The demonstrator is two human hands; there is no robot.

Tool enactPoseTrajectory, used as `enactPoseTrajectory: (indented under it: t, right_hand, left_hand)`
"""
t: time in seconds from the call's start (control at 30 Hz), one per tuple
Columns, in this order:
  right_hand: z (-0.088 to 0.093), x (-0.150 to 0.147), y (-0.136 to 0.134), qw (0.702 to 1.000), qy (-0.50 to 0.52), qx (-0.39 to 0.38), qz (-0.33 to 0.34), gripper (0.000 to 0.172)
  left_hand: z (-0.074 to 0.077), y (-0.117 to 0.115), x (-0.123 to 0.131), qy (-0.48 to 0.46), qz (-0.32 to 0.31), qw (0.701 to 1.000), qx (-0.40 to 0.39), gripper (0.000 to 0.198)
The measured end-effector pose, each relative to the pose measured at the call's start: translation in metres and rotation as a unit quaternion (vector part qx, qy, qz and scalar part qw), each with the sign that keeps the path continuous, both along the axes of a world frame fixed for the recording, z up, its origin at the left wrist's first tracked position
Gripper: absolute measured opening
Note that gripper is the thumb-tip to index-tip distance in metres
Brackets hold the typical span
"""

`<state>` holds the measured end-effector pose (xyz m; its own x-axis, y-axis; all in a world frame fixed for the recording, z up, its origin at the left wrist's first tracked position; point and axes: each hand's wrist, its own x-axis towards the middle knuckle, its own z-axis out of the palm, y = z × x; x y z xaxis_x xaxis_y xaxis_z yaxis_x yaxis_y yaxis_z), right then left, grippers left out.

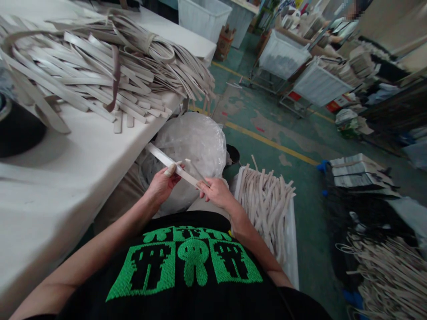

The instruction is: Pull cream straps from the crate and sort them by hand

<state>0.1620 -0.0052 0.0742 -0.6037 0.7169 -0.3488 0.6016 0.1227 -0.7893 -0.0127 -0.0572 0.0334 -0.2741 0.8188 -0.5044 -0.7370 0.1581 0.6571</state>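
Observation:
A long flat beige strip (159, 156) runs slanted in front of my body, over a clear plastic bag (195, 142). My left hand (163, 183) is closed round the strip's middle, thumb on top. My right hand (215, 191) pinches the strip's near end with thumb and fingers. Both hands are held just off the edge of the white table (83, 155). A large heap of similar beige strips (100, 66) lies on the table to the upper left.
A white bin (291, 240) full of finished strips stands to my right on the green floor. Farther off are white crates (283, 55), stacked paper goods (358, 171) and more strip bundles (390, 275). A dark round object (16, 129) sits at the table's left edge.

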Motion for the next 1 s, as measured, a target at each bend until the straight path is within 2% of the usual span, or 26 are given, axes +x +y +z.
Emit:
enactPoseTrajectory:
  t: [0.17, 0.33, 0.5, 0.6, 0.7, 0.87, 1.0]
  right_hand:
    - [-0.002, -0.005, 0.001, 1.000, 0.011, 0.020, -0.019, 0.037]
    - [-0.001, 0.003, 0.001, 1.000, -0.006, 0.011, 0.005, 0.037]
    - [-0.007, 0.000, 0.001, 0.999, -0.005, 0.034, -0.022, 0.036]
    - [-0.008, 0.001, 0.000, 1.000, 0.012, 0.006, -0.019, 0.036]
    - [-0.007, 0.003, -0.002, 1.000, 0.015, -0.009, -0.008, 0.031]
    - [-0.009, -0.004, -0.001, 0.999, 0.020, 0.027, -0.029, 0.032]
    - [-0.010, 0.009, -0.005, 0.999, 0.031, -0.025, -0.019, 0.035]
  left_hand:
    - [-0.002, -0.002, 0.014, -0.007, -0.097, 0.995, 0.038, 0.028]
    - [-0.005, 0.001, 0.011, -0.001, -0.023, 1.000, 0.013, 0.026]
    - [-0.006, 0.000, 0.016, -0.012, -0.077, 0.996, 0.040, 0.040]
    - [-0.006, 0.001, 0.015, 0.004, -0.047, 0.998, 0.052, 0.041]
    - [-0.007, 0.003, 0.011, 0.009, -0.020, 0.999, 0.032, 0.036]
    - [-0.007, -0.002, 0.025, 0.002, -0.080, 0.995, 0.053, 0.038]
    - [-0.007, -0.006, 0.027, -0.009, -0.096, 0.995, 0.039, 0.034]
